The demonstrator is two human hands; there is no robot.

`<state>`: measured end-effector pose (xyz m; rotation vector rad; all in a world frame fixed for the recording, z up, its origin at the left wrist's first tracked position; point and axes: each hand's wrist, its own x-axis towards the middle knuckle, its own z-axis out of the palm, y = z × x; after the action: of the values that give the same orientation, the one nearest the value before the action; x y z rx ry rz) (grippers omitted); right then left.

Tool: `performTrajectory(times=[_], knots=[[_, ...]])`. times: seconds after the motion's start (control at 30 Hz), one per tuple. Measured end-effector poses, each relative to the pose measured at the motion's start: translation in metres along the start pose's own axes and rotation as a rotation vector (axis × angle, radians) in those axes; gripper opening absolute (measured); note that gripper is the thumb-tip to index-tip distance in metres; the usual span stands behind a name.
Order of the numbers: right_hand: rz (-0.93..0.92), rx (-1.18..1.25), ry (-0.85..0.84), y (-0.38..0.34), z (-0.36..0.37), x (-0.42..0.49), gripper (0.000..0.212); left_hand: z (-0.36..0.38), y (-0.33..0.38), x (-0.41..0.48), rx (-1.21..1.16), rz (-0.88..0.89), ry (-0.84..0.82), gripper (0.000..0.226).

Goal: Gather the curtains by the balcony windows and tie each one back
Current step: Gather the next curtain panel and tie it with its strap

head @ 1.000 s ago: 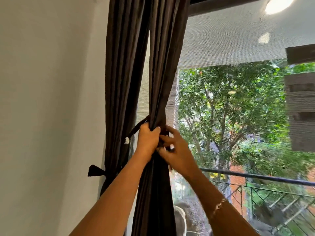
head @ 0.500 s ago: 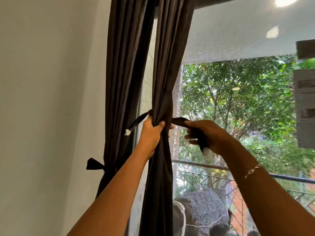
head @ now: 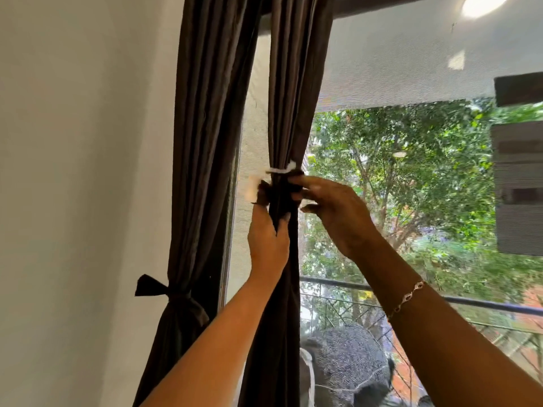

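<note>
Two dark brown curtains hang at the window. The left curtain (head: 202,142) is gathered low down by a knotted dark tie (head: 164,290). The right curtain (head: 293,98) is bunched into a narrow column. A dark tie-back strap with white patches (head: 279,183) is wrapped around it at hand height. My left hand (head: 269,239) grips the bunched curtain just under the strap, one strap end sticking out by its fingers. My right hand (head: 332,207) pinches the strap's other end against the curtain's right side.
A white wall (head: 82,171) fills the left. Behind the curtains is a mesh-screened window (head: 411,83) with a balcony railing (head: 470,304), trees and a round wicker chair (head: 346,362) outside.
My right hand has brought the strap end back from the right onto the curtain. The strap now wraps around the bunch, white patches showing. My left hand keeps its grip.
</note>
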<state>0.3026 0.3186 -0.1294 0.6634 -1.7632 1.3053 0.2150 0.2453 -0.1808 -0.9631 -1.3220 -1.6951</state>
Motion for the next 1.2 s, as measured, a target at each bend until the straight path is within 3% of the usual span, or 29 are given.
performTrajectory(times=[0.17,0.3,0.47,0.6,0.67,0.83,0.97,1.07,1.2], knots=[[-0.013,0.05,-0.09,0.015,0.008,-0.007,0.066,-0.012,0.002,-0.011,0.09,0.23,-0.02,0.059],[-0.074,-0.12,-0.151,0.021,0.014,-0.012,0.082,-0.019,-0.003,-0.015,0.179,0.321,-0.106,0.064],[-0.192,-0.373,0.032,0.027,0.02,-0.011,0.044,-0.035,0.0,-0.017,-0.066,0.27,-0.21,0.057],[-0.248,-0.521,0.061,0.032,0.017,-0.012,0.031,-0.044,0.016,0.005,-0.292,-0.072,-0.024,0.03],[-0.266,-0.608,0.041,0.034,0.015,-0.012,0.028,-0.047,0.029,0.02,-0.326,-0.175,0.001,0.041],[-0.377,-0.724,0.004,0.033,0.012,-0.014,0.029,-0.059,0.057,0.053,-0.149,-0.299,-0.311,0.057],[-0.427,-0.779,-0.049,0.028,0.01,-0.017,0.038,-0.061,0.068,0.069,0.13,-0.252,-0.585,0.037],[-0.424,-0.799,-0.073,0.028,0.008,-0.019,0.041,-0.059,0.072,0.074,0.249,-0.211,-0.615,0.004],[-0.367,-0.8,-0.021,0.027,0.004,-0.018,0.037,-0.059,0.071,0.071,0.189,-0.186,-0.654,0.015]])
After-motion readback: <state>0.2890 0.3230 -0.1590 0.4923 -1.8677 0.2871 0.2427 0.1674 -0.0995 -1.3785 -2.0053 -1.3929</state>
